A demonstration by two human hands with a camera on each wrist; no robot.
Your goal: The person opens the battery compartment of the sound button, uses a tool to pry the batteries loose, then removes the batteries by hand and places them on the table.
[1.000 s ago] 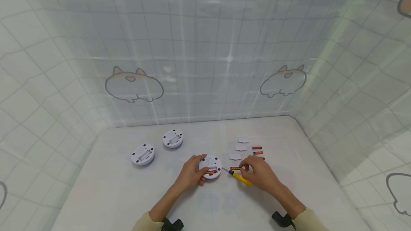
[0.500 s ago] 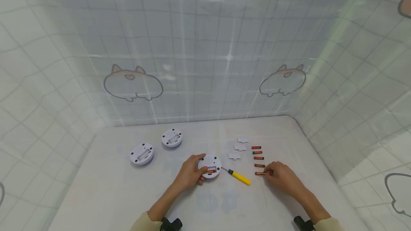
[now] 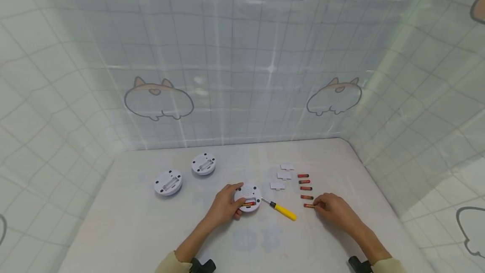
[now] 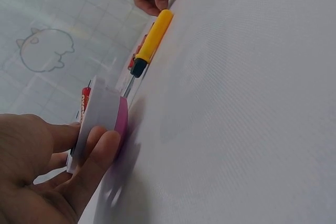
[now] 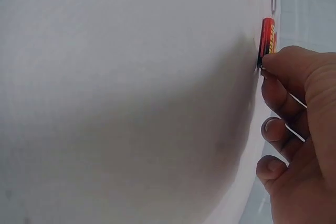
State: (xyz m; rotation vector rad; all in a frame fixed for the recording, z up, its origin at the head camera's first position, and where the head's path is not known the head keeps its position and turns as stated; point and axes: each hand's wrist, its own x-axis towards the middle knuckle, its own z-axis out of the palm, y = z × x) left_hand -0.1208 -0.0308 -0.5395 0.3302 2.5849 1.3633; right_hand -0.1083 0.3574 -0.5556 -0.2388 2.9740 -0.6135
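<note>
My left hand point(image 3: 224, 202) grips a round white device point(image 3: 247, 191) by its left edge, its thumb near the battery slot. One red battery point(image 3: 248, 203) lies in that slot, and the left wrist view shows the device's pink underside point(image 4: 122, 116). Over on the right, my right hand point(image 3: 335, 210) pinches the black end of another red-and-black battery point(image 5: 268, 36) between thumb and index finger. That battery is the nearest of a short column of batteries point(image 3: 306, 188) on the table. A screwdriver point(image 3: 285, 212) with a yellow handle lies between the hands, its tip right at the device's edge.
Two more round white devices, one at the left point(image 3: 168, 182) and one farther back point(image 3: 203, 164), lie with slots facing up. Three small white covers point(image 3: 277, 186) form a column beside the batteries. Patterned sheeting point(image 3: 242, 75) rises behind the white table point(image 3: 151, 231) and at both sides.
My right hand has moved right from beside the screwdriver, carrying a battery to the near end of the battery column. My left hand has stayed on the device.
</note>
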